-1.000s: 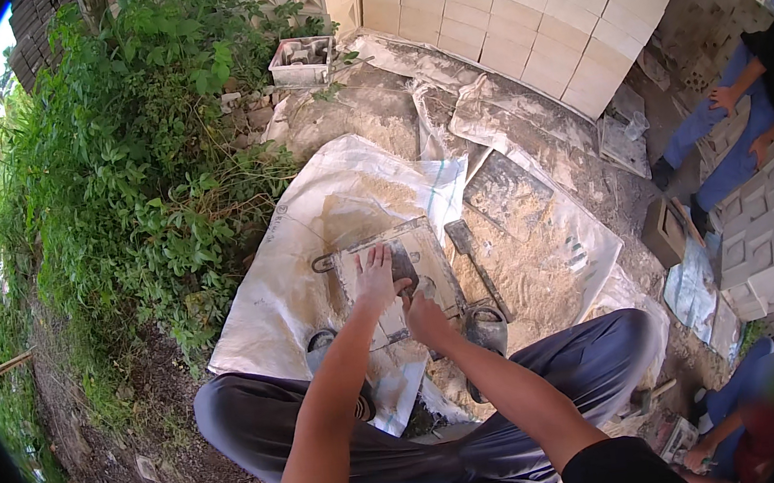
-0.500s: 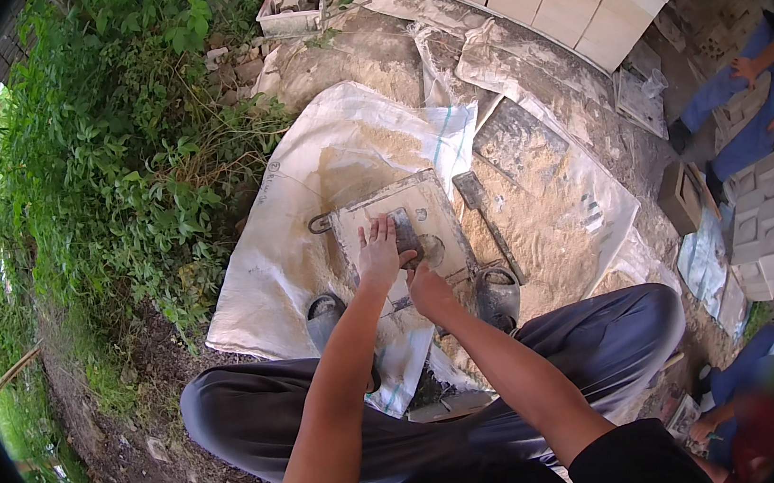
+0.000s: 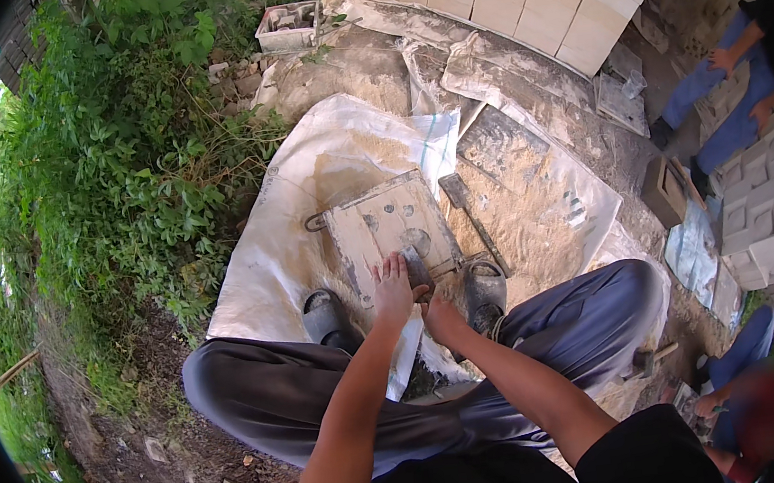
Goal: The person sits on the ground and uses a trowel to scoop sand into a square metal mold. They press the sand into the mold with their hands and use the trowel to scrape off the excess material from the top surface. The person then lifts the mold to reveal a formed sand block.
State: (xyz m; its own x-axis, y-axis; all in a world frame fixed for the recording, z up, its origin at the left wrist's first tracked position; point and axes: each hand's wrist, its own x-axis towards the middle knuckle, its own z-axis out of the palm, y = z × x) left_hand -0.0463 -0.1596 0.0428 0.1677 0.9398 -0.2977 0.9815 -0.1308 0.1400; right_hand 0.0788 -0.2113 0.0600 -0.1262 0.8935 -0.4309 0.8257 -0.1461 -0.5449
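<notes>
A square mould (image 3: 370, 221) filled with pale, sandy mix lies on the white sack between my feet; several round, dark marks dot its surface. My right hand (image 3: 444, 319) is closed round the handle of a trowel, whose dark flat blade (image 3: 415, 262) is over the mould's near edge. My left hand (image 3: 394, 288) lies flat with fingers stretched, pressing against the blade's left side. The trowel's handle is hidden in my fist. A metal loop (image 3: 314, 222) sticks out at the mould's left side.
A long-handled flat tool (image 3: 473, 222) rests right of the mould on loose sand (image 3: 537, 215). My sandals (image 3: 327, 315) flank the mould's near side. Green plants (image 3: 141, 174) crowd the left. At right, a co-worker's hand (image 3: 722, 60) shows beside stacked patterned blocks (image 3: 763, 189). A plastic crate (image 3: 289, 26) stands far off.
Both hands have drawn the trowel toward me, from the mould's middle to its near edge. More of the mould's surface with its round marks now shows.
</notes>
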